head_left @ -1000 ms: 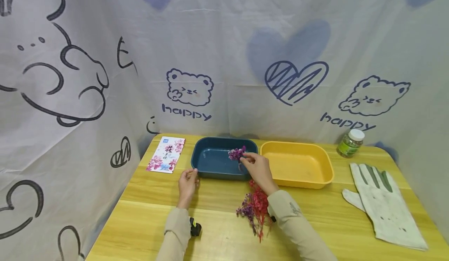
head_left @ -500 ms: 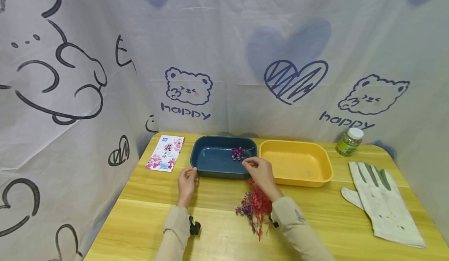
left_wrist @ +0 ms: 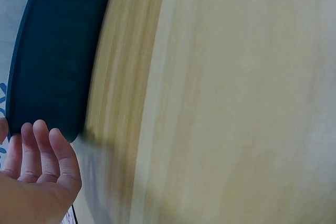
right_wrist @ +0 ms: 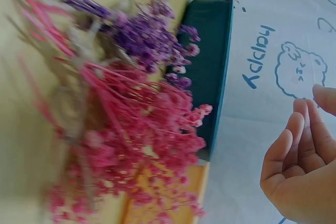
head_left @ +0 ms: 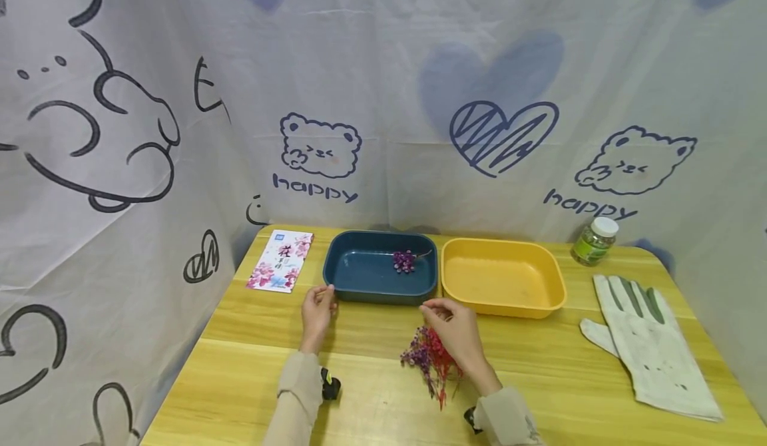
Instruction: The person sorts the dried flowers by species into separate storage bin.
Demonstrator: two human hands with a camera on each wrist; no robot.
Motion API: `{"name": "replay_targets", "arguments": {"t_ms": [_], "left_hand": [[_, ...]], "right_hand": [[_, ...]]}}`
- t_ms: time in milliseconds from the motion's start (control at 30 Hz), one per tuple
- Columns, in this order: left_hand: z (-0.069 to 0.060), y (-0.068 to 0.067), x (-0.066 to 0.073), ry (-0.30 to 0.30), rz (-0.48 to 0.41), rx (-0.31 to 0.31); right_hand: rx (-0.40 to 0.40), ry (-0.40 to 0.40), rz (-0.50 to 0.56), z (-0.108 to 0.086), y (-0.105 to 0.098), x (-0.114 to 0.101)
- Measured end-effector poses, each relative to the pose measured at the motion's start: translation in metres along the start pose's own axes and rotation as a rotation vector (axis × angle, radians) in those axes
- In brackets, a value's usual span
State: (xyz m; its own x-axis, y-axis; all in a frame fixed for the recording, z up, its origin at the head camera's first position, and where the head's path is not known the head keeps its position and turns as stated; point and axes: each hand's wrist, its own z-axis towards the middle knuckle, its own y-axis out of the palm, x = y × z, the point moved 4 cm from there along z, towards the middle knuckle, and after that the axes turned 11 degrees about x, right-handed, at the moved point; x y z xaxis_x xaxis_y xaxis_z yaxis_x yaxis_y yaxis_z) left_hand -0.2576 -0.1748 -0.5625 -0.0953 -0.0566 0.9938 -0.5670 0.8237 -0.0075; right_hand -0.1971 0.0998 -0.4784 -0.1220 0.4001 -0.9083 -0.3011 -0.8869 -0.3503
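Observation:
My left hand (head_left: 316, 311) is at the front left corner of a dark teal tray (head_left: 359, 295), where the thumb and forefinger pinch the rim. Inside this tray, towards its right end, lies a small sprig of purple dried flowers (head_left: 404, 261). My right hand (head_left: 457, 336) is in front of the two trays with fingers loosely bent and nothing between them. Below it on the table lie pink-red dried flowers (right_wrist: 142, 124) and purple dried flowers (right_wrist: 142, 35), partly covered by the hand in the head view.
A yellow tray (head_left: 503, 310) stands right of the teal one. A printed flower card (head_left: 280, 261) lies at the left. At the right are a white-lidded jar (head_left: 594, 241) and a pale work glove (head_left: 659, 353). A printed cloth hangs behind the wooden table (head_left: 240, 379).
My right hand has let go of the purple sprig, which now lies in the teal tray, and has drawn back towards the loose flowers. The left hand stays at the tray's corner.

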Motion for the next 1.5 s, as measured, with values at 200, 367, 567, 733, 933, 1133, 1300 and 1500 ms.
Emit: {"name": "replay_targets", "arguments": {"t_ms": [200,367,567,733,933,1133,1300,1500], "left_hand": [[0.0,-0.001,-0.001,-0.007,0.007,-0.005],[-0.001,-0.001,0.0,-0.014,0.026,-0.013],[-0.001,-0.001,0.0,-0.018,0.032,-0.017],[-0.001,0.0,0.0,-0.017,0.003,-0.016],[-0.002,0.0,-0.001,-0.009,0.007,-0.013],[-0.002,-0.001,0.0,-0.003,0.005,-0.01],[-0.002,-0.001,0.001,-0.01,0.001,-0.016],[-0.003,-0.001,0.001,-0.012,0.007,-0.011]], "right_hand": [[0.0,0.021,-0.015,-0.019,-0.006,0.011],[-0.024,0.041,-0.032,-0.037,-0.008,0.021],[-0.054,0.063,-0.068,-0.055,-0.008,0.036],[-0.076,0.086,-0.122,-0.066,-0.006,0.05],[-0.108,0.101,-0.161,-0.074,0.0,0.062],[-0.119,0.034,-0.247,-0.078,0.004,0.063],[-0.143,-0.009,-0.313,-0.08,0.006,0.063],[-0.142,-0.024,-0.351,-0.08,0.008,0.065]]}}
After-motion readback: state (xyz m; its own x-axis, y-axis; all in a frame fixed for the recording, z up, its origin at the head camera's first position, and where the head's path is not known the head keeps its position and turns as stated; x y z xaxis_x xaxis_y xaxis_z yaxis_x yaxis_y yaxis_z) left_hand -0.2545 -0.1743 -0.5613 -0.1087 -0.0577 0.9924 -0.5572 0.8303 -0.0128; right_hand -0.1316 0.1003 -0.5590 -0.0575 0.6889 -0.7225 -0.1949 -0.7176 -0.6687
